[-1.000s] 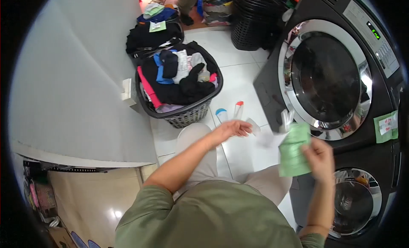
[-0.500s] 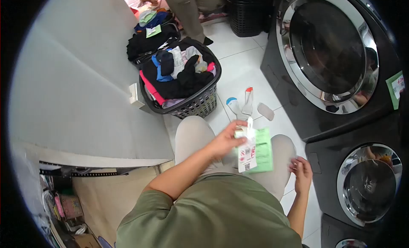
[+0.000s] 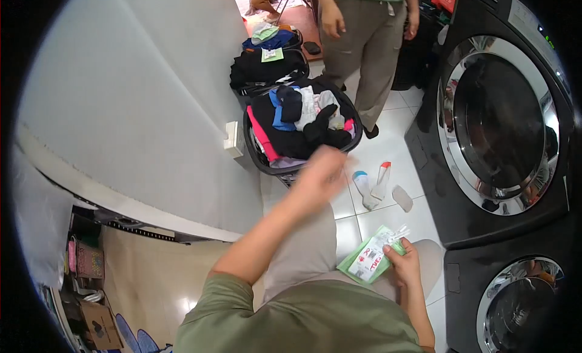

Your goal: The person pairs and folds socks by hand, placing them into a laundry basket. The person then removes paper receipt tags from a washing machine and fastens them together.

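Over white floor tiles [image 3: 388,148], beside dark front-loading machines [image 3: 497,125]: gripping a green slip [image 3: 350,261] and white tag [image 3: 371,255] in the right hand [image 3: 405,261], above the lap [image 3: 306,256]. Holding the left hand [image 3: 323,176], blurred, in front of a full laundry basket [image 3: 256,158]; cannot tell whether open or closed.

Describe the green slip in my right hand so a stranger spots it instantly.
Find the black machines at the picture's right. Left of the lower round door, your right hand holds a green-and-white slip marked in red. A similar slip lies on black clothes farther back; only this one is held.
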`<act>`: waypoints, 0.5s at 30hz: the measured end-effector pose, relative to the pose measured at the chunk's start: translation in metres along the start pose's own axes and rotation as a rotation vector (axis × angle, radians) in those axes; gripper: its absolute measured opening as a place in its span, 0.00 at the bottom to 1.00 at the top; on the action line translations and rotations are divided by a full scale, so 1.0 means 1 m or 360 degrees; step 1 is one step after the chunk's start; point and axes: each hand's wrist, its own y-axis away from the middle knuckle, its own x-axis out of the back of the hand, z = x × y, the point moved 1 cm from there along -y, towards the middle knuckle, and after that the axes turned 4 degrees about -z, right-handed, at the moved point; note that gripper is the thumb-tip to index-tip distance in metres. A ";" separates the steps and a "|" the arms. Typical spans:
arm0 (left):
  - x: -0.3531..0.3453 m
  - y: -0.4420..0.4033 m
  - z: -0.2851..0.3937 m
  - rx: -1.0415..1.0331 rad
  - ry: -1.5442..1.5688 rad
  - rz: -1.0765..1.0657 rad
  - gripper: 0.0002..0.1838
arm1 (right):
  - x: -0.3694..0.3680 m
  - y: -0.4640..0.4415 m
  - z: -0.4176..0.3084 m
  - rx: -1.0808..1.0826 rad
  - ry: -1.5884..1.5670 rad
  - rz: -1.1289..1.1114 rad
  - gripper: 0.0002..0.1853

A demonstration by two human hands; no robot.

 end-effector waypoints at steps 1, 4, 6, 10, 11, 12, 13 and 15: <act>0.024 -0.017 -0.031 -0.0075 -0.0275 0.0375 0.14 | 0.000 -0.006 0.004 -0.0068 -0.0022 0.0076 0.10; 0.069 -0.044 -0.100 0.0094 -0.0991 0.0618 0.32 | -0.008 -0.017 0.013 -0.0044 -0.0098 0.0165 0.09; 0.077 -0.058 -0.129 0.0206 -0.0923 0.0436 0.38 | -0.015 -0.020 0.009 -0.0085 0.0023 0.0151 0.09; 0.090 -0.064 -0.193 0.0064 -0.0729 0.0432 0.33 | -0.016 -0.023 0.012 -0.0088 0.0050 0.0234 0.10; 0.096 -0.063 -0.197 0.0085 -0.0700 0.0678 0.30 | -0.015 -0.022 0.011 -0.0074 0.0035 0.0257 0.10; 0.102 -0.059 -0.201 0.0111 -0.0668 0.0922 0.27 | -0.015 -0.018 0.010 -0.0062 0.0020 0.0281 0.10; 0.106 -0.055 -0.208 0.0171 -0.0755 0.1005 0.25 | -0.015 -0.017 0.010 -0.0051 0.0006 0.0301 0.09; 0.117 -0.043 -0.223 0.0225 -0.0912 0.0947 0.19 | -0.013 -0.013 0.013 -0.0038 0.0040 0.0306 0.10</act>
